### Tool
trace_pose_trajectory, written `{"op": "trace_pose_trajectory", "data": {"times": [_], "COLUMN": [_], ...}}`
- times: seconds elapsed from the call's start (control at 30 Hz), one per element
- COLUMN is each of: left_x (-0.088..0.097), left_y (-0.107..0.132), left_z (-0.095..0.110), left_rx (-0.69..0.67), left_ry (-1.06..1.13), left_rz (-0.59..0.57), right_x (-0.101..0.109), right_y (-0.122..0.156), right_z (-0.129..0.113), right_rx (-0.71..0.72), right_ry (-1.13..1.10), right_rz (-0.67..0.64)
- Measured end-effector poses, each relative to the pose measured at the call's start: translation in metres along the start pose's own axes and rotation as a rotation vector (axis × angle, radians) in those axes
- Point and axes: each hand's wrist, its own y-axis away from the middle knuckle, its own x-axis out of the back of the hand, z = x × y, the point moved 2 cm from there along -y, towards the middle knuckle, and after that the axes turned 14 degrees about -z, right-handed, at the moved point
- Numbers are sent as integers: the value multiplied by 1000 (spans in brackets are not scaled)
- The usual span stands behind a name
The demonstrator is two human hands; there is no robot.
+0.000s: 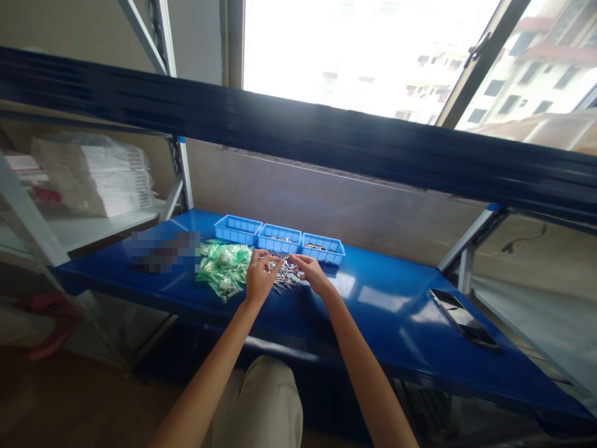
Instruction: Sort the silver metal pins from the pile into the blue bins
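My left hand and my right hand meet fingertip to fingertip, held over a blue table. Each is closed in a pinch; whatever sits between the fingers is too small to make out. Under and behind them lies a loose pile of thin silvery metal pieces. Just left of my left hand are crumpled green plastic bags, with small parts showing inside.
Three blue bins stand along the back: a left bin, a middle bin and a right bin, the last two holding small metal parts. A phone lies at right. A dark blue shelf beam crosses above.
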Motion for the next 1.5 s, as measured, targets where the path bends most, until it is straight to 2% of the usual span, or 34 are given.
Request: {"op": "trace_pose_trajectory", "data": {"times": [0.17, 0.3, 0.4, 0.5, 0.63, 0.77, 0.97, 1.13, 1.23, 1.3, 1.4, 1.5], "left_x": [-1, -4, -5, -5, -6, -8, -10, -11, -11, -11, -11, -11], "left_y": [3, 4, 3, 2, 3, 6, 3, 1, 2, 2, 2, 2], "left_z": [11, 12, 7, 3, 8, 18, 17, 16, 15, 15, 14, 13], "left_rx": [-75, -89, -80, -48, -40, -103, -109, -113, -118, -120, -114, -111], "left_ry": [-43, -57, -22, 26, 19, -41, -34, -6, -3, 4, 13, 10], "left_rz": [-69, -130, -107, -100, -291, -450, -493, -499, -493, -488, -487, -489], "right_x": [-3, -6, -3, 5, 17, 18, 15, 15, 13, 16, 28, 41], "right_y": [-2, -4, -6, -7, -6, -6, -20, -39, -41, -37, -28, -19], "right_z": [0, -2, -3, -2, -1, -1, -3, -13, -20, -20, -16, -11], "right_rx": [-35, -53, -38, -22, 5, 34, 75, 89, 88, 103, 113, 58], "right_ry": [-133, -230, -236, -283, -372, -391, -276, -168, -65, 34, 265, 583], "right_rz": [-26, -33, 31, 168, 310, 342, 228, 196, 88, 66, 189, 416]}}
